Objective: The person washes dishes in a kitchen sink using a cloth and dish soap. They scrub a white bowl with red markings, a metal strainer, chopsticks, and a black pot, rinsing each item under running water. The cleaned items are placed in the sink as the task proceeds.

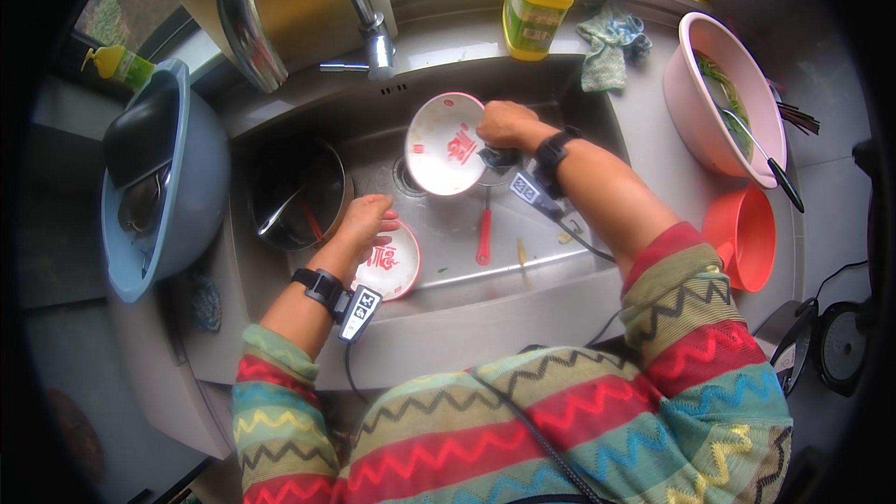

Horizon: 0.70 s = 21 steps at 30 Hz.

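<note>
My right hand [507,124] grips the right edge of a white bowl [444,143] with a red rim and red printed characters. The bowl is tilted, its inside turned up towards me, over the sink near the drain [407,176]. Just below that hand is a dark, crumpled thing [498,156] that I cannot make out. My left hand [367,220] hovers with fingers apart over a second red-rimmed bowl [388,266] in the sink, partly hiding it. Left of it stands a dark metal pot [301,196] with a spoon [280,211] inside. A utensil's red handle [484,238] points towards me.
Food scraps [521,252] lie on the floor of the steel sink [448,280]. A blue basin [210,175] holding pans stands left. The faucet [252,28], a yellow soap bottle [535,14] and a rag [605,49] are behind. A pink basin [682,105] and an orange dipper [749,238] stand right.
</note>
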### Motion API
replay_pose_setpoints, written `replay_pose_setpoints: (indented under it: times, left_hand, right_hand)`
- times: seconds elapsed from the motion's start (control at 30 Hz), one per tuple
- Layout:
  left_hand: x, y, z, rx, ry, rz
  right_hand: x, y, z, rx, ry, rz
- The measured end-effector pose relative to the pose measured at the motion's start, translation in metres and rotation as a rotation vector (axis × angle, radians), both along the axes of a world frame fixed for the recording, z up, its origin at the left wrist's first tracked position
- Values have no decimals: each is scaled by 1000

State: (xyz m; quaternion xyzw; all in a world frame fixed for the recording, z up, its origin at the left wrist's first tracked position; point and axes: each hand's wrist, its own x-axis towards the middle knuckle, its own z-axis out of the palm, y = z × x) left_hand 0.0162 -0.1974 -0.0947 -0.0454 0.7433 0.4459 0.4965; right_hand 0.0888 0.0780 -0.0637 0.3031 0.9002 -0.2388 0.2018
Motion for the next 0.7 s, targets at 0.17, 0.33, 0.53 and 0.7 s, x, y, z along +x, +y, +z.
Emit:
replay_pose_setpoints:
  times: [0.17,0.33,0.53,0.7]
  left_hand:
    - [6,10,6,333,-136,179]
    - [5,19,22,601,-143,357]
    - [21,27,24,480,44,345]
    - [24,41,17,408,185,330]
  right_hand:
    - [19,-22,-5,-755,225,-326]
    - [19,-25,-19,-491,318,-46]
    - [14,-53,-19,-401,566,-218]
    - [32,-100,-38,-619,532,446]
